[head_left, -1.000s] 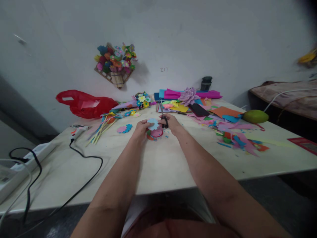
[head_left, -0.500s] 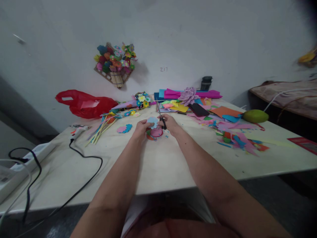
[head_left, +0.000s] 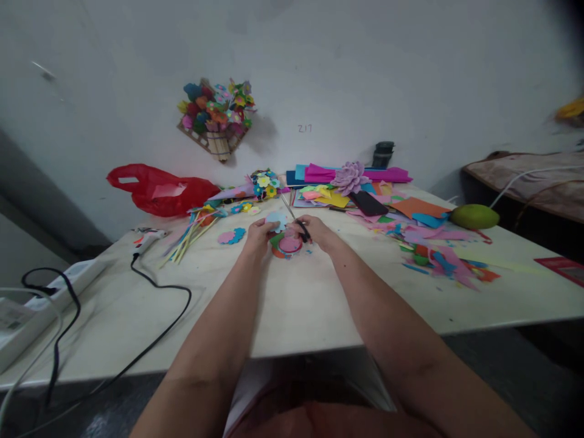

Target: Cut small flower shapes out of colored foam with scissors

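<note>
My left hand (head_left: 262,234) pinches a light blue scalloped paper cutout (head_left: 276,219) by its lower edge. In my right hand (head_left: 312,231) is a pair of scissors (head_left: 303,230) with black handles, its blades pointing up and to the left, just right of the cutout. Beneath both hands lie a round pink piece (head_left: 290,244) and some orange and green scraps on the table. Left of my left hand, pink and blue scalloped cutouts (head_left: 232,236) overlap on the tabletop.
A glue gun (head_left: 148,241) with a black cord lies left, near a white power strip (head_left: 82,277). Behind are a red plastic bag (head_left: 159,193), strips and paper flowers (head_left: 264,182). Paper scraps (head_left: 442,243), a black phone (head_left: 368,204) and a green fruit (head_left: 474,216) lie right.
The light blue cutout has shifted slightly up and left with my left hand. The scissors have tilted further left and now sit a little apart from it.
</note>
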A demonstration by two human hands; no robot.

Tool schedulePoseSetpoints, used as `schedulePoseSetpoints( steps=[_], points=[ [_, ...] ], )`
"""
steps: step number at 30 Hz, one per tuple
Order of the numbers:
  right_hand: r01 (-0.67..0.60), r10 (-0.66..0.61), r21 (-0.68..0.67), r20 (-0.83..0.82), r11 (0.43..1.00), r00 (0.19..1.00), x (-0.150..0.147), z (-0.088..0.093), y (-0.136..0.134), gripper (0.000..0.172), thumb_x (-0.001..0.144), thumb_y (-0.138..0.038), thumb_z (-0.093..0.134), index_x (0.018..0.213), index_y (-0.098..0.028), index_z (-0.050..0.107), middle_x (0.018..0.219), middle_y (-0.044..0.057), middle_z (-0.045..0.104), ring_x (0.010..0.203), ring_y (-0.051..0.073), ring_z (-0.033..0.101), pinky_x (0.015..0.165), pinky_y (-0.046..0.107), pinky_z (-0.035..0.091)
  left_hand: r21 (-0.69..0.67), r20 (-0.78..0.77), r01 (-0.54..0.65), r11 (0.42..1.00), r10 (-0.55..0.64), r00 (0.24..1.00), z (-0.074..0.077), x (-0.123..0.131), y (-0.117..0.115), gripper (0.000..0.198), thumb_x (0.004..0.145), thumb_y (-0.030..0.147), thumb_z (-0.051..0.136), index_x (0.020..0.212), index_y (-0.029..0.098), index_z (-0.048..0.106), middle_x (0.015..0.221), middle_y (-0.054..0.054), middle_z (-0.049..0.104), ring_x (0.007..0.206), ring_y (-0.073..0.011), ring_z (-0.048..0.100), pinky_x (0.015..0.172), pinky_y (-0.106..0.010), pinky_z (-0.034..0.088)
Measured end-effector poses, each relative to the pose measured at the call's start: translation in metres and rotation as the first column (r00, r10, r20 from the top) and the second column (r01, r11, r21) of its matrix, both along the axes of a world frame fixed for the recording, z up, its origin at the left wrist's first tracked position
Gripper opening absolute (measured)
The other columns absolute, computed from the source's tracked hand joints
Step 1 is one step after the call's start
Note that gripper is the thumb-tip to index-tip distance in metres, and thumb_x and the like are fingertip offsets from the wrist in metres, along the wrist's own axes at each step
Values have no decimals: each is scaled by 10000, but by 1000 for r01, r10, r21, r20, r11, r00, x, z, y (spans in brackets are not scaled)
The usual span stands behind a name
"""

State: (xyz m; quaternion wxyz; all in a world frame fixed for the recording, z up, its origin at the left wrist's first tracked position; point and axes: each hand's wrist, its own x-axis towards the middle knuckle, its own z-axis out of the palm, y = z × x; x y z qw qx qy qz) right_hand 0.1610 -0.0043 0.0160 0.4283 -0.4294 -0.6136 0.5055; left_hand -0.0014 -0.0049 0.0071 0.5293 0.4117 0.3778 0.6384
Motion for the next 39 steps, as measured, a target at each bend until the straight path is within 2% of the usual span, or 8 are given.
schedulePoseSetpoints(
  steps=[6, 17, 23, 31, 39],
  points=[
    [-128, 127, 38, 27, 991, 991, 5, -1, -1, 276, 745, -393, 651, 793, -134, 566, 569, 14, 616, 406, 80, 518, 309, 170, 278, -4, 43, -11, 1000, 11, 999, 1, 0, -1, 162, 498, 131, 695, 631, 131, 601, 588, -11, 597, 529, -95, 570, 593, -229, 504],
    [-257, 255, 20, 52, 966, 965, 9, -5, 2, 245, 756, -368, 645, 747, -137, 562, 561, 22, 631, 406, 93, 533, 304, 172, 302, -5, 65, -12, 1000, 12, 998, 2, 1, -2, 186, 508, 122, 682, 674, 138, 601, 652, -22, 629, 602, -127, 623, 601, -239, 513],
    [-269, 265, 26, 104, 963, 959, 9, -2, -2, 258, 753, -381, 642, 728, -143, 545, 534, -3, 610, 373, 73, 497, 305, 168, 301, -2, 66, -12, 1000, 12, 998, 2, 1, -1, 219, 515, 125, 681, 718, 139, 600, 734, -45, 653, 691, -159, 651, 601, -243, 513],
    [-271, 264, 37, 141, 962, 954, 9, -2, -3, 271, 768, -394, 617, 681, -153, 525, 451, -17, 561, 347, 73, 463, 318, 168, 302, 14, 71, -5, 1000, 4, 998, 0, 1, 0, 202, 508, 126, 675, 702, 136, 617, 709, -47, 652, 680, -163, 644, 586, -247, 517],
    [-249, 246, 7, 121, 969, 962, 8, -2, -4, 255, 745, -373, 636, 678, -160, 513, 477, -22, 560, 357, 68, 462, 318, 167, 294, 7, 84, -13, 1000, 13, 996, 0, 1, 0, 203, 499, 123, 680, 694, 123, 624, 697, -53, 654, 656, -159, 639, 589, -246, 514]
  ],
)
